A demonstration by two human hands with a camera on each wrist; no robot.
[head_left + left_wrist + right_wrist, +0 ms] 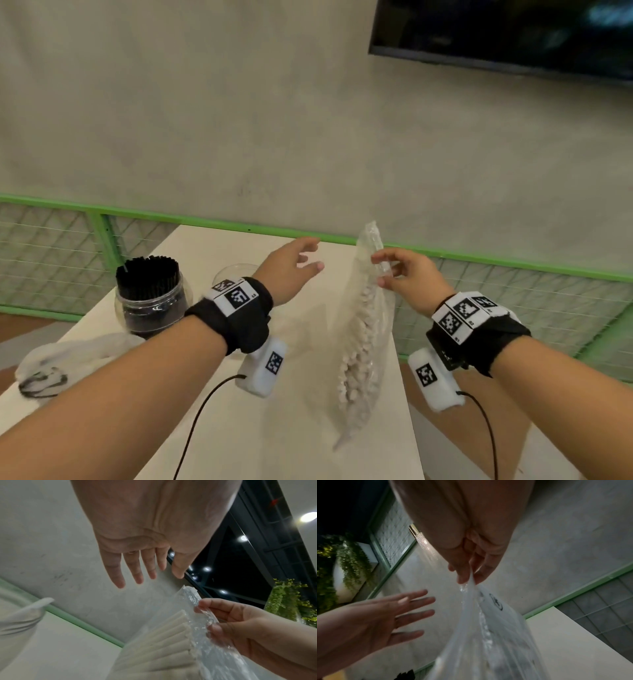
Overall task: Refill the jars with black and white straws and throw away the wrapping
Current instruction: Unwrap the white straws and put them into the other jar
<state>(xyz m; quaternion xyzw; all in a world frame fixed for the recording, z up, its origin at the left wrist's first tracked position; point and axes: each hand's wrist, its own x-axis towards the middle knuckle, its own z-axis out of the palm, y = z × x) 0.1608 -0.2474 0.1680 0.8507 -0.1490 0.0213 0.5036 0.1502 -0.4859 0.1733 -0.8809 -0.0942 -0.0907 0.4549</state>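
White straws: bag being opened.
I'm pinching bag [363, 329] with right grip [407, 274], centre frame; left grip [291, 265] spread, tearing next.

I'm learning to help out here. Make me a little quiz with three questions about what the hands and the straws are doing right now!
1. True or false: the left hand is gripping the bag of white straws.
2. Which straws already stand in the jar on the table? A) white B) black C) none
3. Fill in: the right hand pinches the bag near its ____ end.

Key:
1. False. The left hand is open beside the bag, fingers spread, not touching it.
2. B. The black straws fill that jar.
3. Top. The bag hangs down from the pinch toward the table.
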